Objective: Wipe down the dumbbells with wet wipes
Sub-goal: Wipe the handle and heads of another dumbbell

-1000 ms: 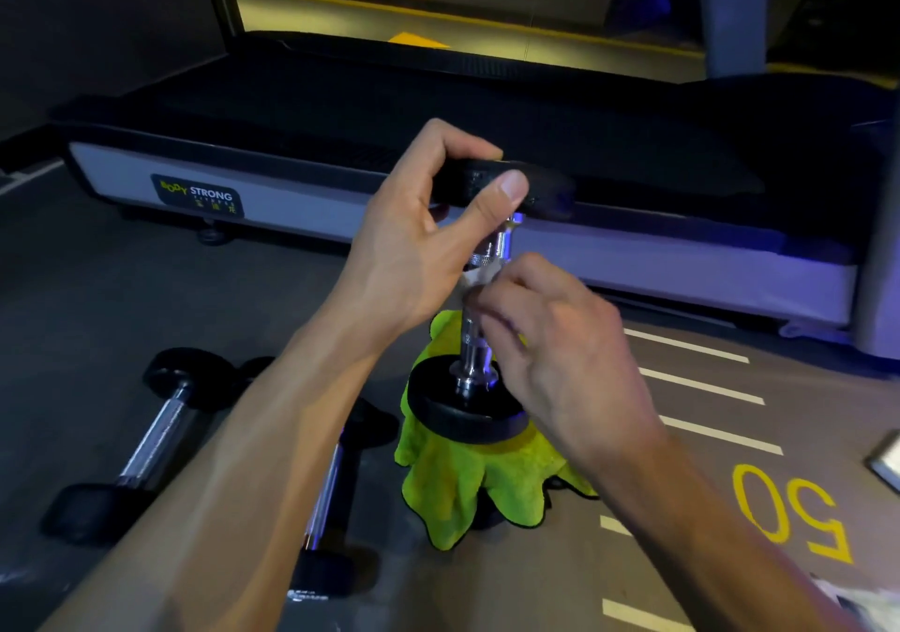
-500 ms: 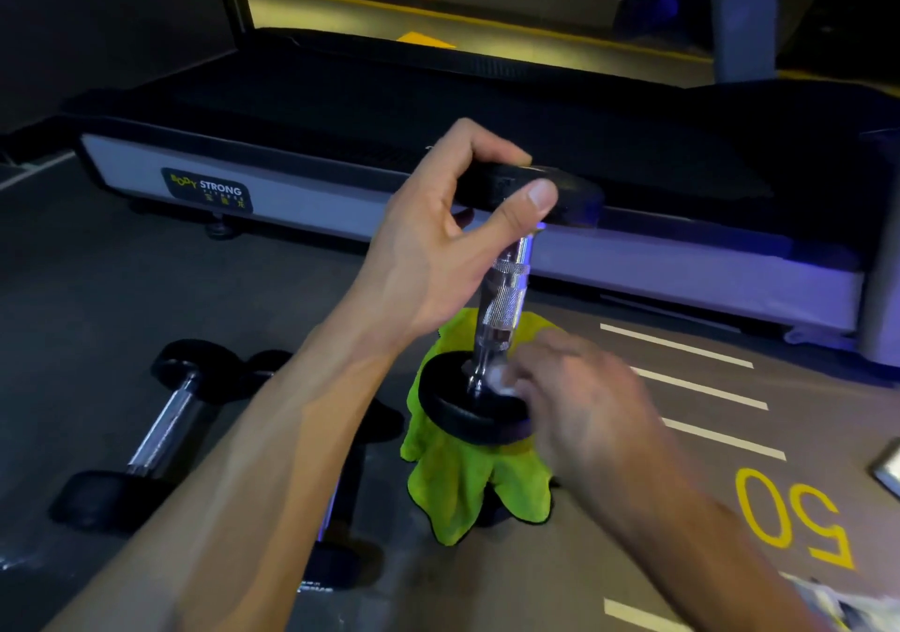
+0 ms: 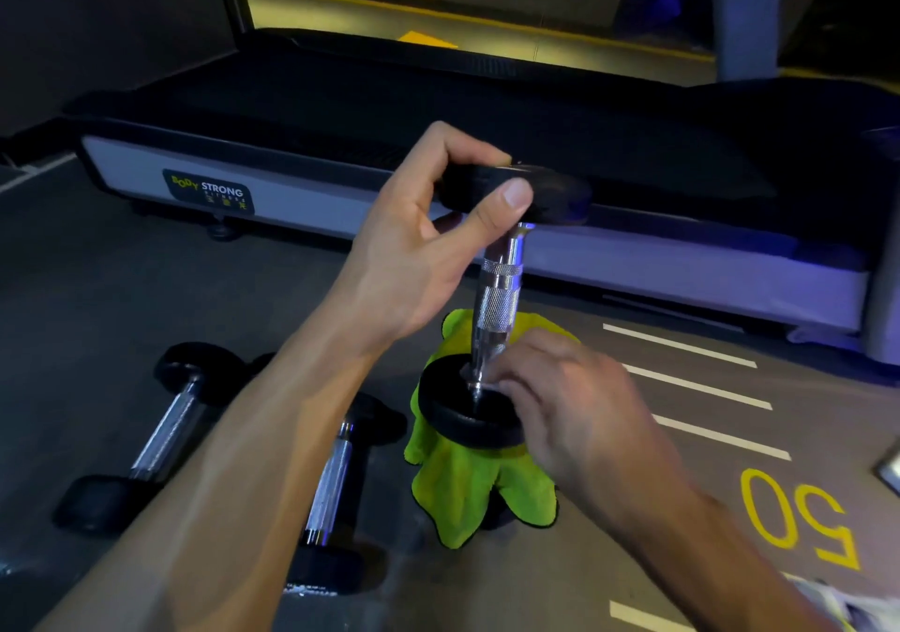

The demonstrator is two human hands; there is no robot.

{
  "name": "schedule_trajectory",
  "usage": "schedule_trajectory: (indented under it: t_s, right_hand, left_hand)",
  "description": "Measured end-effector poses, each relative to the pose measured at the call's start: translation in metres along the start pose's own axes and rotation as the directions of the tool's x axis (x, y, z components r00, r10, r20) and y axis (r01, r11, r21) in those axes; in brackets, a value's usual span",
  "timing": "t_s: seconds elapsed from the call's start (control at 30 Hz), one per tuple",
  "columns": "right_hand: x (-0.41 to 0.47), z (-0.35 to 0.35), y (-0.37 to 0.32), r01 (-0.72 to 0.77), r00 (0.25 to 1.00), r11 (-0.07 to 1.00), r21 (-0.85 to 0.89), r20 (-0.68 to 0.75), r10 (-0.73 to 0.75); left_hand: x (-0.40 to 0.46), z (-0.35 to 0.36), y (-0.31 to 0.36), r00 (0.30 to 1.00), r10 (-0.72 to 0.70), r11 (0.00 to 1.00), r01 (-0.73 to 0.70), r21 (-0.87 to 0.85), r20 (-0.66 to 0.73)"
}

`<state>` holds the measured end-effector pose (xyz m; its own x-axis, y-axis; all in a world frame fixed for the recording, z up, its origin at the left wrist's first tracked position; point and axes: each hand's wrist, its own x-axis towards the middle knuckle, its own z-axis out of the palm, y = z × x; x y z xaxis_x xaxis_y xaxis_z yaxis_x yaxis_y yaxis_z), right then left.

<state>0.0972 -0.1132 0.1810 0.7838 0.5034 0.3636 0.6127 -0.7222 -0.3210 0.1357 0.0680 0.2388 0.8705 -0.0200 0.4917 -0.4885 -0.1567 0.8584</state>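
Note:
A dumbbell with a chrome knurled handle and black end plates stands upright over a lime-green cloth. My left hand grips its top plate, thumb on the rim. My right hand pinches a small white wet wipe against the foot of the handle, just above the bottom plate. Most of the wipe is hidden by my fingers. Two more dumbbells lie on the floor to the left, one farther out and one partly behind my left forearm.
A treadmill with a grey side rail runs across the back. White stripes and a yellow "50" mark the floor on the right. White packaging shows at the bottom right corner.
My right hand slid down the chrome handle from its middle to its base with the wipe. My left hand kept hold of the top plate.

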Motion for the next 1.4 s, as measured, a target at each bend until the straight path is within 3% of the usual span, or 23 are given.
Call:
schedule_trajectory:
  t_s: [0.1, 0.3, 0.4, 0.5, 0.6, 0.67, 0.9, 1.07, 1.23, 1.4]
  right_hand:
    - [-0.009, -0.009, 0.015, -0.069, 0.996, 0.997, 0.033, -0.052, 0.071]
    - [0.009, -0.010, -0.002, 0.073, 0.995, 0.978, 0.194, 0.056, -0.086]
    - [0.021, 0.007, -0.010, 0.095, 0.995, 0.982, 0.165, 0.006, -0.098]
    - [0.022, 0.014, -0.015, 0.158, 0.979, 0.983, 0.094, -0.149, -0.143]
    - [0.039, -0.013, -0.006, 0.128, 0.907, 0.990, 0.059, -0.411, -0.093]
    - [0.047, -0.025, -0.004, 0.138, 0.869, 0.989, 0.055, -0.485, -0.094]
    - [0.012, 0.011, 0.003, 0.200, 0.955, 0.980, -0.011, -0.220, -0.198]
    - [0.049, -0.014, 0.002, 0.059, 0.880, 0.998, 0.026, -0.473, -0.039]
    - [0.015, 0.016, -0.001, -0.032, 0.943, 0.975, 0.218, -0.318, 0.103]
    - [0.035, -0.016, 0.005, -0.060, 0.803, 0.945, 0.323, -0.547, 0.238]
  left_hand:
    - [0.003, -0.005, -0.005, 1.000, -0.008, 1.000, 0.008, 0.010, -0.012]
    - [0.006, -0.008, -0.015, 0.999, -0.014, 1.000, 0.014, -0.013, -0.030]
    - [0.008, -0.008, -0.016, 0.999, -0.012, 1.000, 0.011, -0.019, -0.040]
    - [0.010, -0.009, -0.017, 0.999, -0.014, 1.000, 0.013, -0.020, -0.038]
    - [0.009, -0.011, -0.018, 1.000, -0.011, 1.000, 0.011, -0.015, -0.027]
    - [0.008, -0.011, -0.018, 0.999, -0.015, 0.999, 0.014, -0.029, -0.029]
    - [0.008, -0.011, -0.016, 1.000, -0.009, 1.000, 0.008, -0.024, -0.026]
    - [0.007, -0.010, -0.014, 1.000, -0.012, 1.000, 0.012, -0.022, -0.020]
    - [0.009, -0.013, -0.021, 0.998, -0.039, 0.997, 0.036, -0.069, -0.051]
    - [0.008, -0.015, -0.022, 0.995, -0.084, 0.990, 0.077, -0.118, -0.053]
